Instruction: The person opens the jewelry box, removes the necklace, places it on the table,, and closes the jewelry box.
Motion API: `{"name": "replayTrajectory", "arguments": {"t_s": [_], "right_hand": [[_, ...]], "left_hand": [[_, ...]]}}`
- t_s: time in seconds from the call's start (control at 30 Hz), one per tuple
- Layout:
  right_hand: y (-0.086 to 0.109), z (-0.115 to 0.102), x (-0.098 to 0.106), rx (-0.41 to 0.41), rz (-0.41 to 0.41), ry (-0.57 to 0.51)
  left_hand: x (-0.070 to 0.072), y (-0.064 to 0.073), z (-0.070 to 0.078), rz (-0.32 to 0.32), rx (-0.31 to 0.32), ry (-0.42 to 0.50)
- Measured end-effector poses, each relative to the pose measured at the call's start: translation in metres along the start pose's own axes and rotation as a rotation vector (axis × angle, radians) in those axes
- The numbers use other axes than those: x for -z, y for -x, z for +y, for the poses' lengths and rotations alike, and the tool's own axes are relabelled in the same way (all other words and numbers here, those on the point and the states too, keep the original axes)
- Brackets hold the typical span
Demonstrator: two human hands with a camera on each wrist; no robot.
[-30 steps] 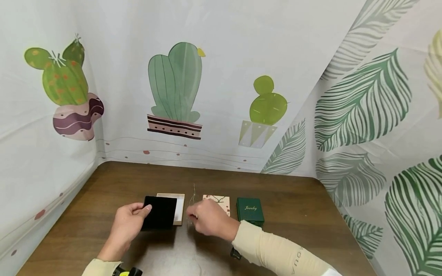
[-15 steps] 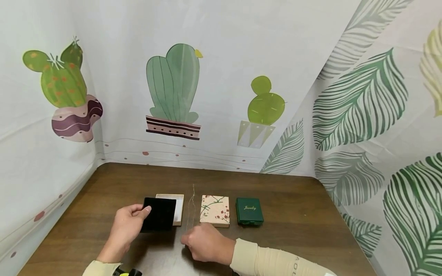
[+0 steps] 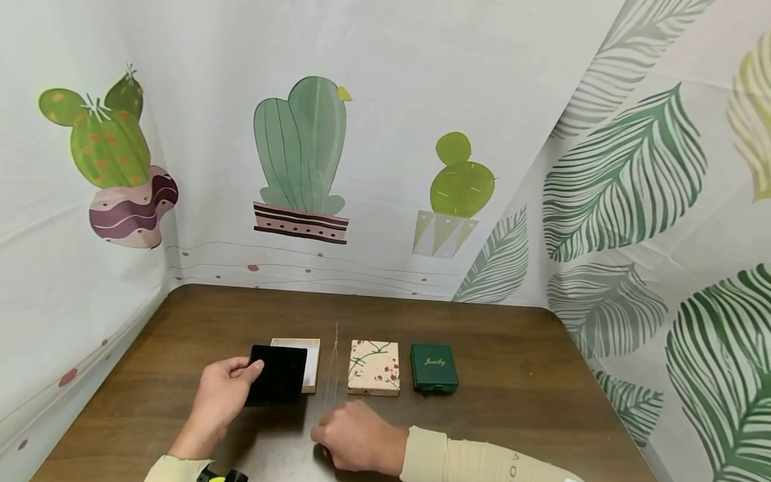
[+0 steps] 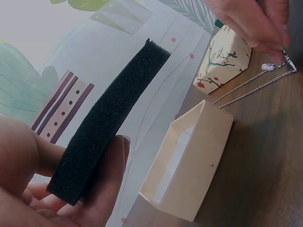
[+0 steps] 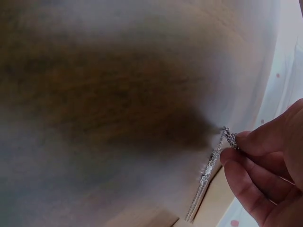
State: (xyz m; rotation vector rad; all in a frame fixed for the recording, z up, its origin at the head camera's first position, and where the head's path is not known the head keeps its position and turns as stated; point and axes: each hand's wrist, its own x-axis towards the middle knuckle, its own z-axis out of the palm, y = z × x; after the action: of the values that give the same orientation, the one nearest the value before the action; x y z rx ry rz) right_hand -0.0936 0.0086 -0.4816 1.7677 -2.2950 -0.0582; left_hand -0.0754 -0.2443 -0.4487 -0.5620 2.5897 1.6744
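Observation:
In the head view my left hand (image 3: 218, 402) grips a black foam pad (image 3: 277, 376), thumb on its face. The left wrist view shows the pad edge-on, fingers and thumb on either side of it. Partly covered by the pad, an open cream box base (image 3: 312, 367) stands on the table. To its right, a thin silver chain necklace (image 3: 334, 358) stretches toward me in two near-parallel strands. Its near end is pinched between thumb and fingertips of my right hand (image 3: 360, 438). Small sparkling parts sit along the necklace (image 5: 207, 172) in the right wrist view.
Right of the necklace lies a cream box (image 3: 373, 367) printed with branches and red flowers. Beside it is a green box (image 3: 434, 368) lettered "Jewelry". Behind the brown table (image 3: 512, 375) hangs a white cloth (image 3: 385, 134) with cactus and leaf prints.
My right hand has drawn back toward me with the necklace end, uncovering the flowered box. The necklace strands now lie straighter. My left hand and the pad have stayed put.

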Motion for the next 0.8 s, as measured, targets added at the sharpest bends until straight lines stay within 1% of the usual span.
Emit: {"name": "replayTrajectory", "arguments": {"t_s": [0.23, 0.33, 0.57, 0.8], "right_hand": [[0.0013, -0.0036, -0.0032, -0.003, -0.055, -0.003], [0.0021, -0.0049, -0.0054, 0.006, -0.043, 0.001], [0.0045, -0.0058, -0.0064, 0.036, 0.017, -0.001], [0.0051, -0.0061, -0.0044, 0.020, 0.052, 0.020]], "left_hand": [[-0.0010, -0.0016, -0.0011, -0.012, 0.010, 0.011], [-0.0011, -0.0022, -0.0011, -0.019, 0.015, 0.017], [-0.0019, -0.0019, 0.0001, -0.019, 0.014, 0.015], [-0.0038, -0.0012, 0.0002, -0.018, 0.007, 0.003]]}}
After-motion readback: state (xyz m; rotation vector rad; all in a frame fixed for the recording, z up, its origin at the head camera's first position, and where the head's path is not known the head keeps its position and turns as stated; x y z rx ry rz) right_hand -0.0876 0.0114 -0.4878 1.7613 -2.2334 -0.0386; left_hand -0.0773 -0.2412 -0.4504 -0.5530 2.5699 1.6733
